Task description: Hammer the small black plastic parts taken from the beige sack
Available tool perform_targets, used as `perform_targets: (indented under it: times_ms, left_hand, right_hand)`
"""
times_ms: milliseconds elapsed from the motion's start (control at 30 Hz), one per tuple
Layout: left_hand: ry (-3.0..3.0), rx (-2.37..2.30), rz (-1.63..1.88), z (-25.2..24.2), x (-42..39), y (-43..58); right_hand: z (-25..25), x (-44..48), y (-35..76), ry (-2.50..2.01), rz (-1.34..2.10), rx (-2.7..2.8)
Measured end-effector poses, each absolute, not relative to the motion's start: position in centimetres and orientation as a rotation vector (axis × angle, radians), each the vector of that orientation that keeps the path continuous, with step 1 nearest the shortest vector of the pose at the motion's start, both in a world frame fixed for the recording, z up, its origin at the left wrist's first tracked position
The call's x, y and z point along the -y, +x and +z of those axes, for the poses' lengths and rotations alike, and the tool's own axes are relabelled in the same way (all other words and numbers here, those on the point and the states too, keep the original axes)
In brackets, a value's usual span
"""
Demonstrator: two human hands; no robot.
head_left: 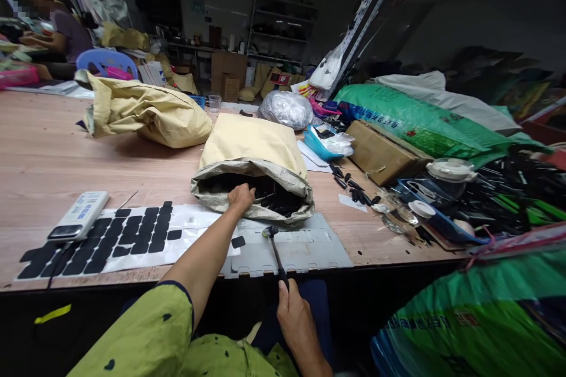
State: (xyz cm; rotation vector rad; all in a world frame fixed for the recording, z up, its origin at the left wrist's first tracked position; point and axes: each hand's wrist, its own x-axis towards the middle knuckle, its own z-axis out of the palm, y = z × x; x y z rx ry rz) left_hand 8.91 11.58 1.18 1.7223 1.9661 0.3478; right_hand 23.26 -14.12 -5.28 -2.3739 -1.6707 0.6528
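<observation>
My left hand [241,195] reaches into the open mouth of a tan woven sack [252,147] lying on the wooden table [44,159]. Its fingers dip among small black parts [278,197] inside, so they are hidden. My right hand [294,318] is closed around the handle of a small hammer [273,241]. The hammer's head rests over a grey metal plate [305,250] at the table's front edge. A white sheet carrying several black adhesive pads [128,235] lies left of my arm.
A remote and a phone [77,216] sit on the pad sheet. Another tan sack [145,112] lies behind. A cardboard box [380,150], green bags [415,121], jars and black parts crowd the right. Another person [57,29] sits far left by a blue chair.
</observation>
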Motion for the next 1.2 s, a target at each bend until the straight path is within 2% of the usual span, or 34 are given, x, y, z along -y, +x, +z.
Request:
perform_targets:
  times_ms: [167,300,533,800,1200]
  left_hand:
    - [1.799,-1.923,0.469,1.4,-9.8,6.8]
    - [2.089,-1.677,0.688,1.0,-5.7,4.0]
    - [2.357,-1.502,0.611,-1.6,1.2,0.0]
    - [2.199,-1.502,0.733,-2.9,0.6,1.8]
    - [2.195,-1.501,0.721,-2.8,0.5,1.8]
  right_hand:
    - [-4.9,13.9,23.1,-2.392,0.729,1.628]
    - [-4.5,13.8,22.9,-2.404,0.716,1.652]
    - [-4.6,13.8,23.0,-2.398,0.701,1.686]
    - [-4.4,13.7,23.0,-2.366,0.691,1.647]
    - [-3.3,14.5,21.8,-2.017,0.684,1.602]
